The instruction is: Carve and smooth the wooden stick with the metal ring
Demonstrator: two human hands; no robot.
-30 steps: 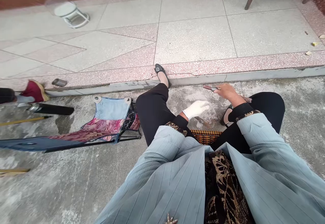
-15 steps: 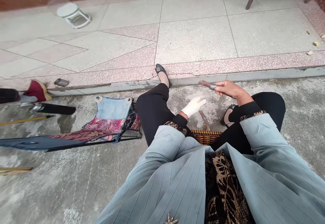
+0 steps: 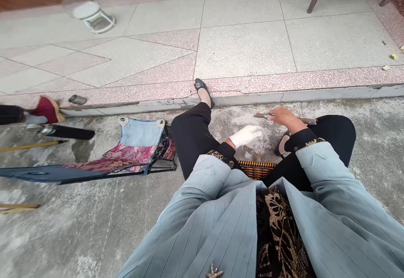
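Observation:
My right hand (image 3: 281,116) is closed around a hand tool. Its reddish-brown end (image 3: 260,115) points left, wound wire shows beside my fingers, and a wooden handle (image 3: 307,121) comes out behind my wrist. My left hand (image 3: 248,135), in a white glove, is lower and to the left. Its fingers are drawn together, pointing right; whatever they hold, if anything, is hidden. Just under the glove a short brown stick (image 3: 251,152) slants above a woven black and orange basket (image 3: 257,170) between my legs. The basket is mostly covered by my clothes.
A raised tiled step (image 3: 246,44) runs across ahead. To the left lie a folding lounge chair (image 3: 135,156), a dark cylinder (image 3: 72,132) and a small metal cup (image 3: 77,99). Another person's red shoe (image 3: 47,109) is at the far left. A white stool (image 3: 94,16) stands farther off.
My right hand has turned, levelling the tool and bringing its handle into sight. My gloved left hand has shifted slightly right and down, and the brown stick lies flatter beneath it.

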